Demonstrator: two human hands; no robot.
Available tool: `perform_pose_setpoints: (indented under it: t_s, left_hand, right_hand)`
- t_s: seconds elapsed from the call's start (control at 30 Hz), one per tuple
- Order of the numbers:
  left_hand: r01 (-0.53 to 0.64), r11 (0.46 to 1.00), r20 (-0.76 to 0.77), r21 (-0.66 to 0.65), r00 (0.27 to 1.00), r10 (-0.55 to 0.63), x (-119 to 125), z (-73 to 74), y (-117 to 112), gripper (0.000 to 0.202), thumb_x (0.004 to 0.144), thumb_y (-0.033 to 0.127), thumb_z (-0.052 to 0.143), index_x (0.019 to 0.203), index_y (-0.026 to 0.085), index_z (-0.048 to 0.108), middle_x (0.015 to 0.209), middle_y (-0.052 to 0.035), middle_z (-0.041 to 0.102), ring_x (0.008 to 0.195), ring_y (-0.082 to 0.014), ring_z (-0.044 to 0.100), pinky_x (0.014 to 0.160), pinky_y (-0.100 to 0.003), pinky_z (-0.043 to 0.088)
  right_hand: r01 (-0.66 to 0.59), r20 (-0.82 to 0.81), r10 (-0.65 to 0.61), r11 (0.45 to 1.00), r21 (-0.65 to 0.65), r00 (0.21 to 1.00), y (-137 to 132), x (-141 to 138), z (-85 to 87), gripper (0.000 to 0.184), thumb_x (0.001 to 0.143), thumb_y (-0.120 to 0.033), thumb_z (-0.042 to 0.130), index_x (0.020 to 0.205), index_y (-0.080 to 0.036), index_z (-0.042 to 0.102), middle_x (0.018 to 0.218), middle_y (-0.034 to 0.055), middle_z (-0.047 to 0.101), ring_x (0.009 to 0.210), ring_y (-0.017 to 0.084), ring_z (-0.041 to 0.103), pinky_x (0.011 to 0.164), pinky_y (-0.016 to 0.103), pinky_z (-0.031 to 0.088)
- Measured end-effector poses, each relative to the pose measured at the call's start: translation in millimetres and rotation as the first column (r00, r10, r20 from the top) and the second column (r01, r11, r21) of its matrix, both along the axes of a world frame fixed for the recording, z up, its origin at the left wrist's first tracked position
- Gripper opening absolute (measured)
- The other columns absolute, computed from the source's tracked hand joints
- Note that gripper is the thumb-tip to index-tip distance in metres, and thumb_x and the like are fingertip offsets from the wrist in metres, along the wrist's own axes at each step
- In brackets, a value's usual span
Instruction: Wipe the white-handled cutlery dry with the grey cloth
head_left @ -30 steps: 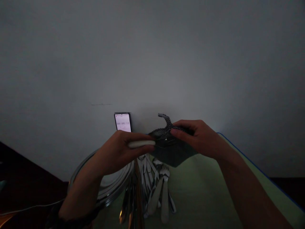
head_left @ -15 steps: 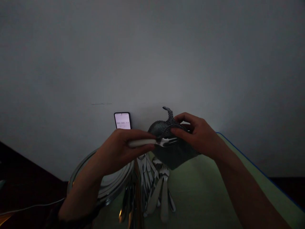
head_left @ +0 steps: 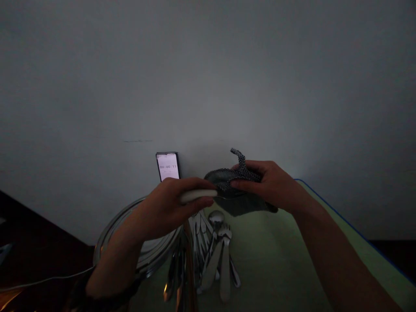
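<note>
My left hand [head_left: 170, 206] is closed on the white handle of a fork [head_left: 196, 196], held level above the table. The fork's head is hidden in or behind a dark grey-green cloth [head_left: 239, 205] with a black-and-white checked edge and a strap sticking up. Thumb and fingers of my right hand [head_left: 274, 184] pinch that cloth around the fork's end. Below lies a pile of cutlery: a spoon [head_left: 216, 217], a fork with a pale handle [head_left: 225, 264] and several knives [head_left: 201, 232].
Stacked plates [head_left: 159, 251] with a shiny rim stand at the left, partly behind my forearm. A phone [head_left: 168, 167] showing a timer leans on the grey wall [head_left: 208, 78]. The green tabletop [head_left: 269, 260] has a blue edge at right. A white cable [head_left: 55, 277] runs at lower left.
The fork's tines showed in front of the cloth before; now the cloth covers them. Both hands have shifted slightly right, and the cloth's lower edge sits a little higher.
</note>
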State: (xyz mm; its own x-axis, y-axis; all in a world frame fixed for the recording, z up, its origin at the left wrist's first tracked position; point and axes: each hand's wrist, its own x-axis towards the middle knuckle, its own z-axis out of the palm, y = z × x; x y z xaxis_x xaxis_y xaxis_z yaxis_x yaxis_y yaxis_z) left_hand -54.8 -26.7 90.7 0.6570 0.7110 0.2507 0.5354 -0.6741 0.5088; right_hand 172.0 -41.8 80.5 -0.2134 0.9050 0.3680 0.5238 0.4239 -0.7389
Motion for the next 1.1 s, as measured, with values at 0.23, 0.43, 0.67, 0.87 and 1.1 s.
perform_pose_setpoints:
  t_s: [0.23,0.43,0.67,0.87,1.1]
  left_hand:
    - [-0.006,0.999,-0.012,-0.041,1.000,0.005,-3,2.1,3,0.028,0.081,0.038,0.053,0.103,0.025,0.062,0.088,0.0005,0.069,0.076,-0.0147,0.062,0.067,-0.023,0.047]
    - [-0.009,0.995,0.006,-0.097,1.000,0.009,-6,1.6,4,0.028,0.080,0.038,0.054,0.103,0.025,0.062,0.088,0.0011,0.069,0.074,-0.0135,0.062,0.067,-0.022,0.047]
    - [-0.020,0.997,-0.036,-0.069,0.999,0.018,-5,1.7,4,0.028,0.080,0.040,0.054,0.101,0.024,0.063,0.078,0.0020,0.068,0.066,-0.0115,0.059,0.059,-0.020,0.044]
    - [-0.180,0.981,0.040,0.073,0.983,0.178,-4,3.2,3,0.026,0.078,0.039,0.055,0.092,0.020,0.066,0.070,0.0025,0.068,0.056,-0.0096,0.057,0.053,-0.018,0.042]
    - [-0.090,0.988,0.054,0.126,0.995,0.084,3,3.0,0,0.025,0.077,0.036,0.057,0.096,0.021,0.066,0.077,0.0017,0.070,0.062,-0.0107,0.060,0.059,-0.019,0.044]
  right_hand:
    - [0.159,0.060,-0.161,0.987,0.035,0.985,0,1,-0.3,0.033,0.070,-0.048,0.060,0.075,-0.016,0.068,0.062,0.0000,0.063,0.057,0.012,0.055,0.049,0.022,0.039]
    - [0.201,0.122,-0.211,0.976,0.088,0.970,4,4,-2.7,0.038,0.076,-0.051,0.052,0.066,-0.016,0.065,0.059,-0.0001,0.061,0.054,0.011,0.052,0.048,0.022,0.036]
    - [0.021,0.180,-0.055,0.983,0.185,0.982,2,4,-4.3,0.028,0.081,-0.039,0.051,0.092,-0.018,0.066,0.083,0.0040,0.062,0.074,0.014,0.057,0.065,0.025,0.044]
    - [-0.272,0.299,0.212,0.947,0.172,0.930,-13,-4,0.8,0.030,0.087,-0.035,0.044,0.111,-0.027,0.060,0.120,0.0038,0.054,0.110,0.018,0.048,0.091,0.034,0.039]
    - [-0.057,0.200,0.013,0.974,0.217,0.980,-5,-2,-4.3,0.039,0.080,-0.034,0.054,0.117,-0.021,0.052,0.114,0.0065,0.056,0.098,0.018,0.055,0.084,0.032,0.045]
